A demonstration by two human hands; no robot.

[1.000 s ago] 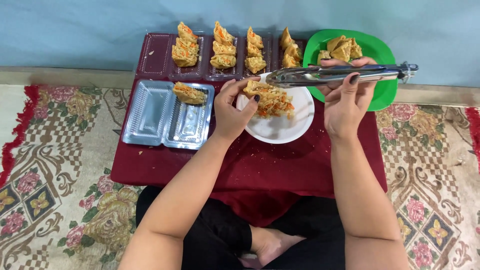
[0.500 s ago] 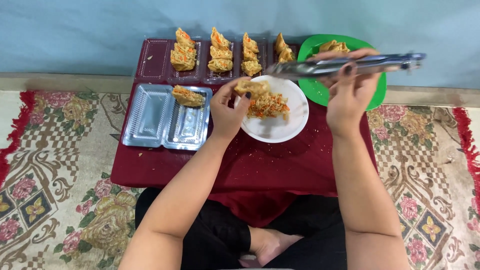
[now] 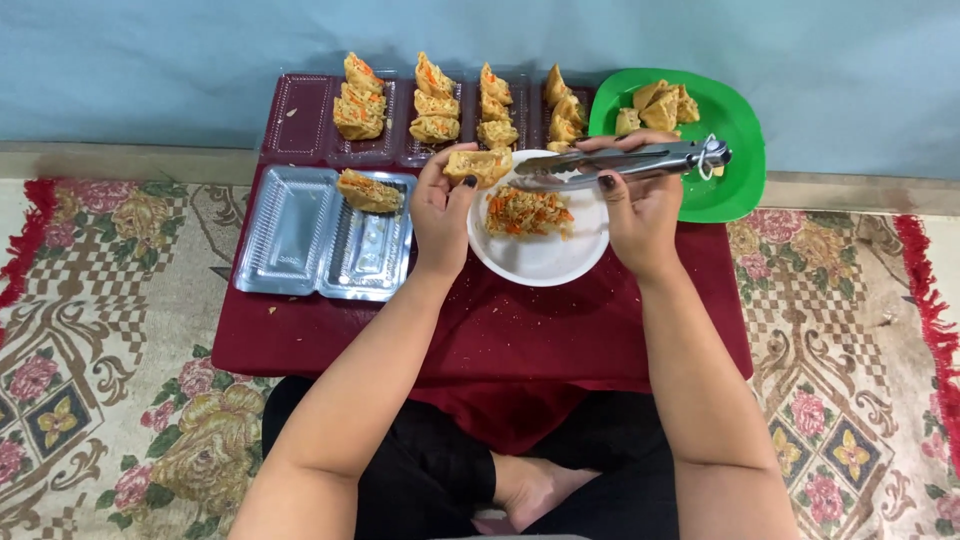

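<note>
My left hand (image 3: 443, 208) holds a stuffed fried tofu piece (image 3: 478, 164) over the far rim of a white plate (image 3: 545, 258). On the plate lies a heap of shredded vegetable filling (image 3: 527, 211). My right hand (image 3: 637, 200) grips metal tongs (image 3: 620, 164), held level, their tips pointing left at the tofu piece. An open clear plastic box (image 3: 322, 235) lies to the left with one stuffed tofu piece (image 3: 368, 191) in its far corner.
A dark red tray (image 3: 305, 125) at the back holds rows of stuffed tofu (image 3: 434, 102). A green plate (image 3: 728, 140) at the back right carries plain fried tofu (image 3: 656, 105). All stand on a low table with a dark red cloth (image 3: 500, 340), on a patterned carpet (image 3: 90, 330).
The tongs have come down and to the left, nearer the tofu piece in my left hand. The left hand has stayed over the white plate's far rim.
</note>
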